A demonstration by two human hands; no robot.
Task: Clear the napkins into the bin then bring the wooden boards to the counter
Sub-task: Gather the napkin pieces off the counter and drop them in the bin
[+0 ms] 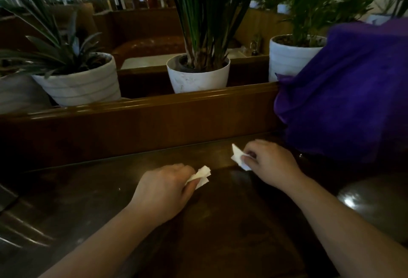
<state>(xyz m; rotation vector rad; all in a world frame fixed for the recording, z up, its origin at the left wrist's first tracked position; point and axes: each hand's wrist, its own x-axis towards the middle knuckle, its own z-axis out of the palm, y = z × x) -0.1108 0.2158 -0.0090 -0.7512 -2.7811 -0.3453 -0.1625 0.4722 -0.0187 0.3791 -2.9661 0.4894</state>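
Observation:
My left hand (164, 186) rests on the dark wooden table (88, 189) with its fingers closed on a crumpled white napkin (202, 175) that sticks out to the right. My right hand (272, 163) is further back and to the right, pinching a second white napkin (237, 156) between thumb and fingers. Both napkins sit just above the tabletop. No bin and no wooden boards are in view.
A wooden partition ledge (141, 103) runs behind the table and carries three white plant pots (198, 74). A purple cloth bag (344, 92) stands at the right, close to my right hand. A round dark shiny object (375, 202) lies at the right edge.

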